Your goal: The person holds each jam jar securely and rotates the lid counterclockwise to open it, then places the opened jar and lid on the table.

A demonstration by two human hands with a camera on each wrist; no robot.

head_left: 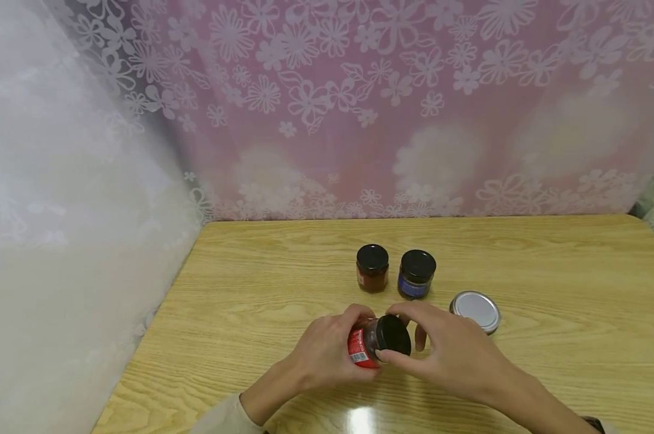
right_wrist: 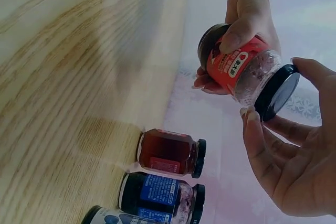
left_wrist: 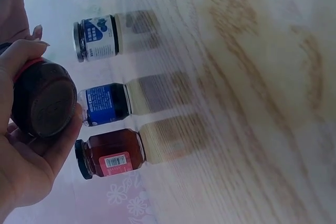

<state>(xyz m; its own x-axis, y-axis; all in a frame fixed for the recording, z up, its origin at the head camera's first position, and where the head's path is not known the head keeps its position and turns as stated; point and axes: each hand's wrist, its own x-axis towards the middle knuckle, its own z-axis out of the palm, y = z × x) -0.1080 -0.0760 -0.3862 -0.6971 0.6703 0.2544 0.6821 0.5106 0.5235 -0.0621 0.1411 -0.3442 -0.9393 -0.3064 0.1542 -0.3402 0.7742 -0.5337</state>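
Red-labelled jar (head_left: pixel 361 349) is what's in hand over here, tipped on its side near the front of the wooden table (head_left: pixel 272 265). Going by the head view, the left hand (head_left: pixel 327 349) is wrapped round the body of it, and the right hand (head_left: pixel 457 355) has thumb and fingers pinched on the rim of its black lid (head_left: pixel 394 334), which points off to the right. Just beyond the hands there's a dark red jar (head_left: pixel 372 269) and a blue-labelled jar (head_left: pixel 413 283) side by side, both topped in black, with a silver-lidded jar (head_left: pixel 475 310) to the right, partly behind the right hand. Pink flowery cloth (head_left: pixel 332 120) hangs at the back.

Left wrist view is sideways, but you get the round base of the held jar, so it's up off the tabletop. The other three stand in a row, and the dark red one shows a barcode label (left_wrist: pixel 115 162).

Right wrist view's the best for the grip: left fingers and thumb clamped round the red label (right_wrist: pixel 236 64), bare glass next to it, then the lid between the right thumb and fingertips.
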